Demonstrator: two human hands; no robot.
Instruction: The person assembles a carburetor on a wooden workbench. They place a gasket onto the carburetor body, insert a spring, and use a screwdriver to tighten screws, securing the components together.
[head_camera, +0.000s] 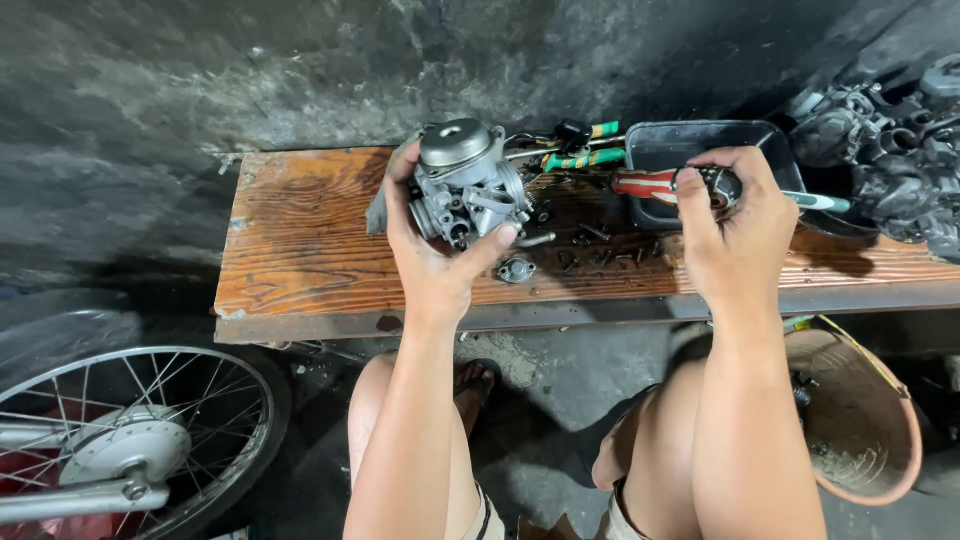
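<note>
- Head view: the left hand (432, 262) was closed around a silver-grey cast-metal carburettor (466, 182) with a round domed cap, holding it just above the worn, oil-stained wooden plank (300, 240)
- The right hand (738, 232) was closed on the striped red-and-white handle of a screwdriver (660, 185), over a dark rectangular plastic tray (700, 140)
- Small screws and a little metal fitting (516, 269) lay loose on the plank between the hands; green-striped tools (585, 157) rested behind them
- A spoked wheel (140, 430) stood low on the left, a brown plastic bucket (860, 420) low on the right, a heap of dark engine parts (890, 150) at the far right
- Risk, as I judged it: the carburettor was gripped from one side only, so oily fingers could let it twist or drop onto the loose screws, scattering them off the plank edge
- The carburettor's long axis ran roughly upright, cap tilted up and away from the person, ports facing right toward the screwdriver, whose shaft lay left to right
</note>
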